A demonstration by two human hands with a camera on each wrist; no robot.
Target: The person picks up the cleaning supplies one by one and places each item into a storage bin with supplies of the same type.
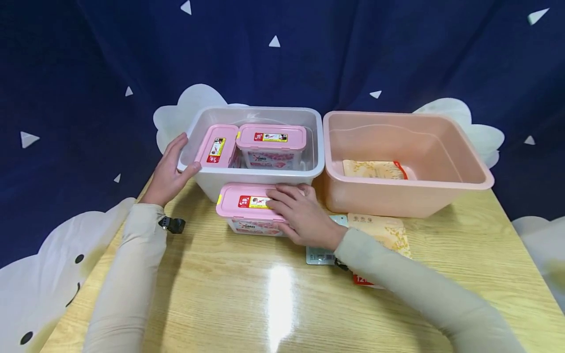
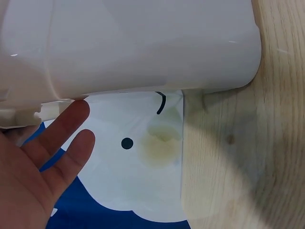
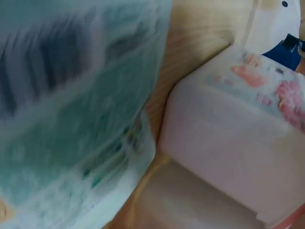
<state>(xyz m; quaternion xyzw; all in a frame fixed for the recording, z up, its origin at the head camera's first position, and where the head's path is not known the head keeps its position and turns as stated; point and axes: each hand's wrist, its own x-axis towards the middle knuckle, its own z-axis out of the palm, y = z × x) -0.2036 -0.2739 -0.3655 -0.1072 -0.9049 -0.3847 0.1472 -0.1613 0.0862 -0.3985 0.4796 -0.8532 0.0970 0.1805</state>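
A pink-lidded OMO laundry tub [image 1: 236,202] stands on the table before a white bin [image 1: 260,171]. My right hand [image 1: 306,218] grips its right end, fingers over the lid and thumb by the front. In the right wrist view the side of the tub [image 3: 228,124] shows, but that hand does not. My left hand [image 1: 169,171] rests on the bin's left front corner; its fingers lie fairly straight, two touching under the rim in the left wrist view. Inside the bin sit two similar tubs, one turned lengthwise [image 1: 222,137] at left, the other crosswise [image 1: 287,137].
Right of the white bin stands a peach bin [image 1: 379,196], holding a yellowish packet [image 1: 368,169] with a red edge. Before it, partly under my right forearm, lie a green packet [image 1: 319,256] and a yellow packet [image 1: 388,230]. A dark blue curtain [image 1: 309,63] hangs behind the table.
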